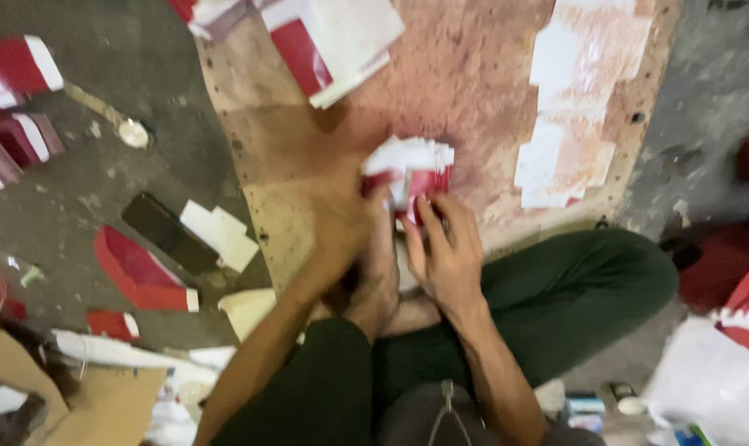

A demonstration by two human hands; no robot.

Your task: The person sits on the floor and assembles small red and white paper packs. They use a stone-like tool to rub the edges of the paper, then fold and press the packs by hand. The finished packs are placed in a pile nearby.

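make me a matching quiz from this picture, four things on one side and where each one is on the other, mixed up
Things:
1. red and white card stack
2. dark flat rectangular object
3. white paper pieces stuck to the wooden board
4. green trouser leg

Places:
A. right part of the board
B. on the grey floor, left of the board
C. held by the left hand and right hand
D. below the board's near edge, right of the hands

Pairs: 1-C, 2-B, 3-A, 4-D
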